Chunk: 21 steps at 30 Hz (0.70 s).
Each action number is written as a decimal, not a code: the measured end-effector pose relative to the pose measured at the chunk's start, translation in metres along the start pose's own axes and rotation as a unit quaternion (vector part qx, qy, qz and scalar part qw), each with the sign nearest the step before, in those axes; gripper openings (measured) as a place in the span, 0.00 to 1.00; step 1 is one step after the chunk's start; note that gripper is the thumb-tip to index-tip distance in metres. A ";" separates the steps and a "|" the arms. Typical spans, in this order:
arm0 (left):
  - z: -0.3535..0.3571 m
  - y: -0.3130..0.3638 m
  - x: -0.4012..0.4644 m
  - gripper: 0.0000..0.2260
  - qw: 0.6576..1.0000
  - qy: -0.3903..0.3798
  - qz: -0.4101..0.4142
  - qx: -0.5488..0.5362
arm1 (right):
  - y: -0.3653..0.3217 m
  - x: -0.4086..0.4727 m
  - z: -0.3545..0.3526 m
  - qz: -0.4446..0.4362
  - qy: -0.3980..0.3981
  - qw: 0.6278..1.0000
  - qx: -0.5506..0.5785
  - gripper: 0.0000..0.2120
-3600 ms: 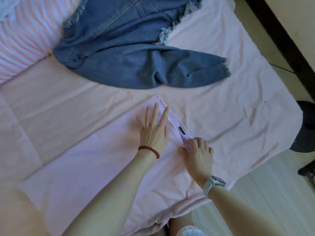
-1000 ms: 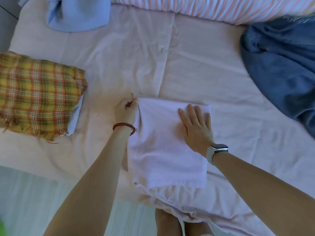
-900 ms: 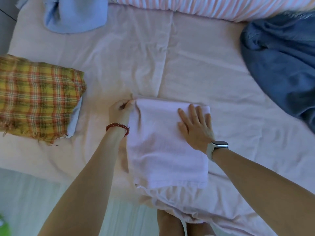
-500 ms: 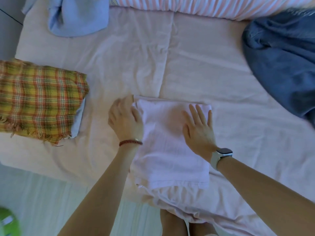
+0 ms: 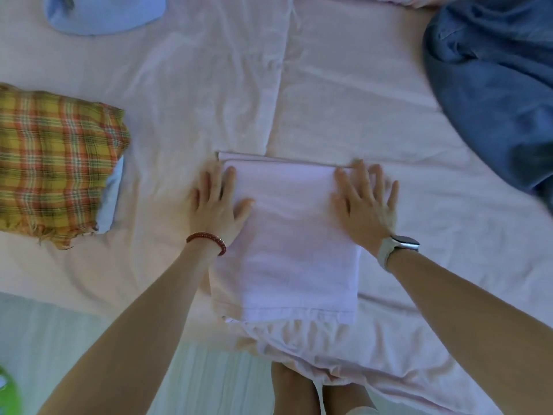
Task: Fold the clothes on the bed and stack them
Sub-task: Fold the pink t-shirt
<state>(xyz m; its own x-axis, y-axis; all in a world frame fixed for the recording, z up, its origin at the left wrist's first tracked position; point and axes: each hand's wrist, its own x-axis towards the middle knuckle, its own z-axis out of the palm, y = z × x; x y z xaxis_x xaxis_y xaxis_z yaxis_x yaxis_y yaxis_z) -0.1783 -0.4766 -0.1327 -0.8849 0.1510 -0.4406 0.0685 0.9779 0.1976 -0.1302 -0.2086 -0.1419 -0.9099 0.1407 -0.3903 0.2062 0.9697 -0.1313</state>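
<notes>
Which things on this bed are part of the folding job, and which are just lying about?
Part of the job: folded pink cloth under left hand and right hand; plaid stack; denim garment; light blue garment.

Lying about: green object on the floor.

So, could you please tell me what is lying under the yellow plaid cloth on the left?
A light blue garment shows along the right edge of the plaid cloth; the rest is covered, so its extent cannot be seen.

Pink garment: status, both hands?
Left hand and right hand flat, fingers straight, pressing folded pink garment. Plaid stack to the left; denim unfolded. Nothing obstructing.
</notes>
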 end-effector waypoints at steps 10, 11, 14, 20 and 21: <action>0.013 0.011 -0.080 0.38 0.859 -0.020 -0.229 -0.458 | -0.021 -0.095 -0.010 0.208 -0.087 0.850 0.475 0.26; 0.012 0.012 -0.079 0.35 0.844 -0.035 -0.226 -0.485 | -0.027 -0.098 -0.008 0.212 -0.086 0.830 0.508 0.29; 0.009 0.015 -0.071 0.26 0.839 -0.063 -0.182 -0.510 | -0.032 -0.097 -0.002 0.230 -0.056 0.784 0.574 0.29; -0.006 0.019 -0.070 0.24 0.817 -0.027 -0.159 -0.553 | -0.031 -0.095 -0.019 0.198 -0.050 0.798 0.567 0.26; -0.010 0.020 -0.074 0.24 0.817 -0.015 -0.158 -0.555 | -0.032 -0.097 -0.026 0.187 -0.042 0.803 0.564 0.26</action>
<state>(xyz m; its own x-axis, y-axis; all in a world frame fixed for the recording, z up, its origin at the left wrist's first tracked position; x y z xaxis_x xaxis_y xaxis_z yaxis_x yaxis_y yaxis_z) -0.1165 -0.4693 -0.0871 -0.7652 -0.0633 -0.6406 -0.6350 0.2379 0.7350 -0.0583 -0.2483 -0.0759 -0.6906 0.3210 -0.6481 0.6974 0.0584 -0.7143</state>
